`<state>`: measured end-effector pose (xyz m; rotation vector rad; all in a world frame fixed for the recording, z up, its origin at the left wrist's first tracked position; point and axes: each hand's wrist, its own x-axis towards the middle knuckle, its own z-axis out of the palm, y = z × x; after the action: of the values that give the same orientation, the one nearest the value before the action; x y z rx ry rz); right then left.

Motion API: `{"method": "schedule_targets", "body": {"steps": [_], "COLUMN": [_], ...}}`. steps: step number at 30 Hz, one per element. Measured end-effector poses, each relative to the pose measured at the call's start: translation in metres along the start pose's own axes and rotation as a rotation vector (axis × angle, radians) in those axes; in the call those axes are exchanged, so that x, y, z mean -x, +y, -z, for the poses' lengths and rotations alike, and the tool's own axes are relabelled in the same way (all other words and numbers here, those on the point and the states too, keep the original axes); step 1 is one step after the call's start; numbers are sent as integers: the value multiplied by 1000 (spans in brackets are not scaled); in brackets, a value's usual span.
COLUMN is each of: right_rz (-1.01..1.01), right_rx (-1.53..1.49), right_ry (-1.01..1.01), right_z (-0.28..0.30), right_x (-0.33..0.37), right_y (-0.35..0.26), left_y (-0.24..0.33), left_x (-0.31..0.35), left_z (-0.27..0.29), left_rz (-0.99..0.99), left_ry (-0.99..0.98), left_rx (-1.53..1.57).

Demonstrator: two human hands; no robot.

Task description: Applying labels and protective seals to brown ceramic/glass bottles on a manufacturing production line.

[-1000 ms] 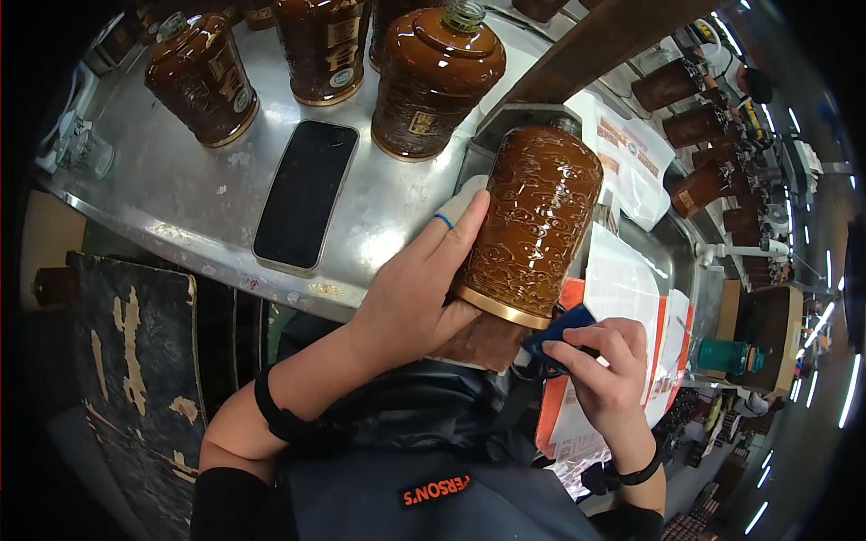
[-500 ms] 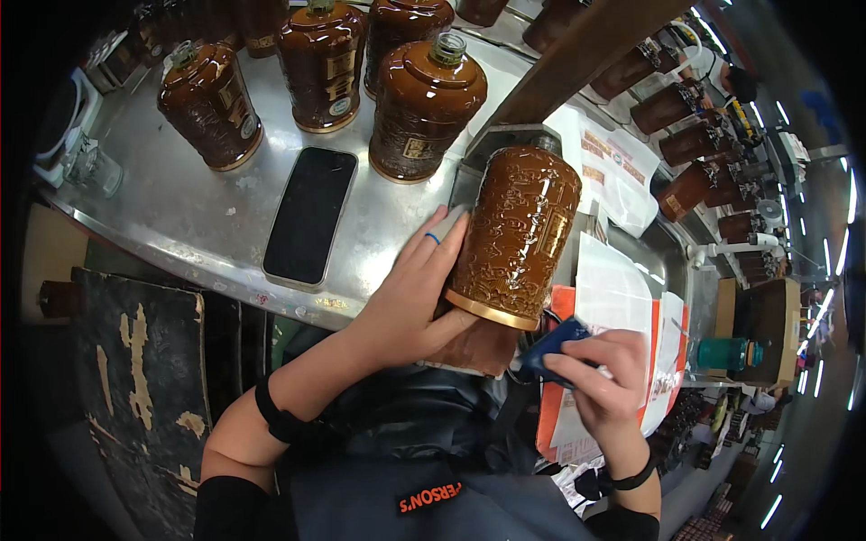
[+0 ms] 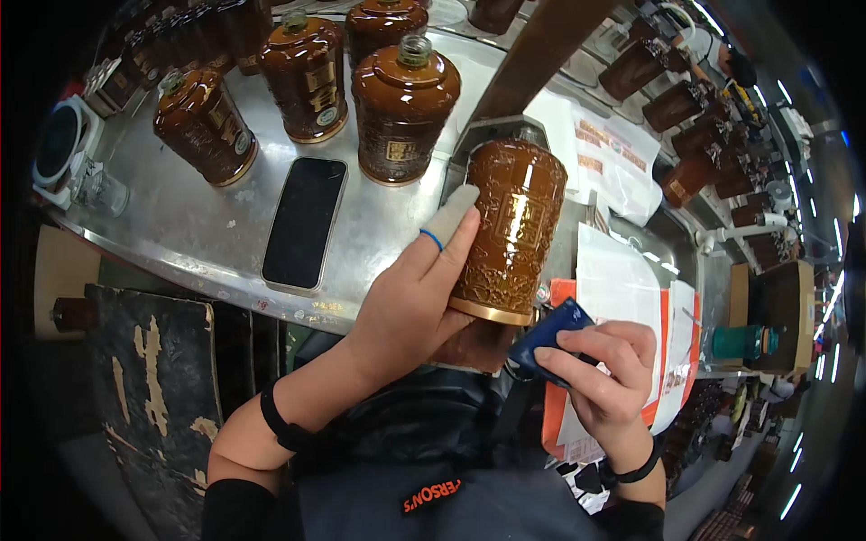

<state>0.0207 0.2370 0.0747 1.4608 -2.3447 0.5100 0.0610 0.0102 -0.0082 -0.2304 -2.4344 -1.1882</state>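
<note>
A glossy brown embossed bottle [image 3: 514,230] with a gold label and gold base band lies tilted, its neck pointing away from me. My left hand [image 3: 410,288] grips its left side near the base, the thumb partly hidden under the bottom rim. One finger wears a pale finger cot held by a blue band. Just right of the base, my right hand [image 3: 609,370] pinches a flat dark blue scraper-like piece [image 3: 555,338] between thumb and fingers. That piece is close to the base; whether they touch I cannot tell.
Several similar brown bottles [image 3: 406,113] stand on the metal table [image 3: 216,248] beyond my hands. A black phone [image 3: 305,221] lies to the left. Label sheets [image 3: 613,279] rest on an orange folder [image 3: 555,424] at right, near a wooden post [image 3: 541,54] and a teal jar [image 3: 741,343].
The bottle has turned about its length, bringing the gold label toward the middle of its visible side. My left fingers have shifted along it. The blue piece shows more of its flat face.
</note>
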Motion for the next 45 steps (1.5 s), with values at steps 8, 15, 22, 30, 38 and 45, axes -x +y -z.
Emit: {"method": "schedule_targets", "body": {"steps": [8,15,22,30,38,45], "right_rz": [-59,46,-26,12,-57,12], "right_rx": [-73,-43,-51,-52,-3,17], "right_ry": [-170,-53,-119,-78,-125,-137], "right_z": [-19,1,-8,-7,3,-3], "right_x": [24,-19,11,-10,0,-11], "right_y": [10,-5,-1,-5,-2,-13], "left_y": [-12,4,12,5,-7,-12], "left_x": [3,0,-9,2,14,14], "left_z": [-3,5,-1,-2,-10,-11], "left_rz": [28,136,-165,-13,90,72], "left_ry": [23,-25,30,80,102,159], "left_rx": [106,31,-169,3,113,111]}}
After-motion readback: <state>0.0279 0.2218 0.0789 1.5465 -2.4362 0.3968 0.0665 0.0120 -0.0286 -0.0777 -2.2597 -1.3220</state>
